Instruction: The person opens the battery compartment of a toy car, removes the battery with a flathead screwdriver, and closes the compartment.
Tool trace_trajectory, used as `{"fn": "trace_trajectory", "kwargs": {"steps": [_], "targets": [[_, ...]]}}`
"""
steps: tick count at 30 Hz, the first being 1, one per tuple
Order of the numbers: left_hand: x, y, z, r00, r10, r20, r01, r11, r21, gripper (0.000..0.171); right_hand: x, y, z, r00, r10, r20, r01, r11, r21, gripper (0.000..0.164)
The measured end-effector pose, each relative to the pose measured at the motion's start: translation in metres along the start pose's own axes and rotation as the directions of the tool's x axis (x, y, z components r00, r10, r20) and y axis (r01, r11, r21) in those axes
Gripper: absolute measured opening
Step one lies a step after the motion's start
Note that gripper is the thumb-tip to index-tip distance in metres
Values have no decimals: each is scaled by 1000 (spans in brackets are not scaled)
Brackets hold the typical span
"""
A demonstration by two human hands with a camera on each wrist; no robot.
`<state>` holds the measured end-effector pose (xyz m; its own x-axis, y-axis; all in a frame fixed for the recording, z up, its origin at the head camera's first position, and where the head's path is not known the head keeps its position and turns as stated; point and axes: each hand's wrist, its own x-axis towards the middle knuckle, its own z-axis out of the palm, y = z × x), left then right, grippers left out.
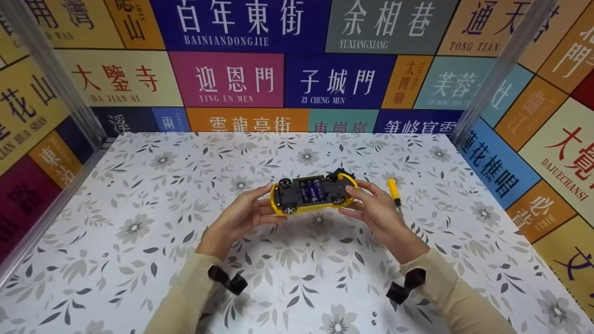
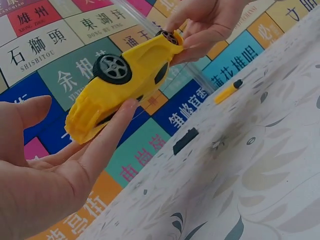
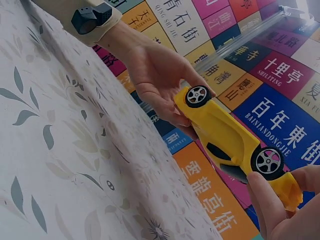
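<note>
Both hands hold a yellow toy car (image 1: pixel 306 195), wheels up, over the table. Its black underside faces the head camera, and purple batteries (image 1: pixel 314 190) lie in the uncovered compartment in the middle. My left hand (image 1: pixel 239 214) grips the left end, with fingers beneath the body in the left wrist view. At the other end my right hand (image 1: pixel 378 206) pinches the car, thumb on the underside near a wheel. A small black cover-like piece (image 2: pixel 185 141) lies on the table beyond the car.
A screwdriver (image 1: pixel 393 188) with a yellow handle lies on the table just past my right hand. White cloth with grey flowers and leaves covers the table (image 1: pixel 139 260). Panels with printed signs (image 1: pixel 227 80) stand along the back and both sides.
</note>
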<state>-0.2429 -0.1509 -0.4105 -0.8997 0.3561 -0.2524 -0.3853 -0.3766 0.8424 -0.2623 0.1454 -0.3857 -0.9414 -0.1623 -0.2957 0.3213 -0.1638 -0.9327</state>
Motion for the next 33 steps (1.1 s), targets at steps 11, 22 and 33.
{"fn": "trace_trajectory", "kwargs": {"steps": [11,22,33], "targets": [[5,-2,3,991,71,-115,-74,997,-17,53,-3,6,2,1000,12,2,-12,997,72,59],[6,-3,4,982,82,-170,-81,997,13,51,-3,3,-2,999,28,20,-26,998,-65,60],[4,-4,3,975,98,-201,-94,995,33,51,-8,-7,-4,926,-376,5,300,729,-616,39]]}}
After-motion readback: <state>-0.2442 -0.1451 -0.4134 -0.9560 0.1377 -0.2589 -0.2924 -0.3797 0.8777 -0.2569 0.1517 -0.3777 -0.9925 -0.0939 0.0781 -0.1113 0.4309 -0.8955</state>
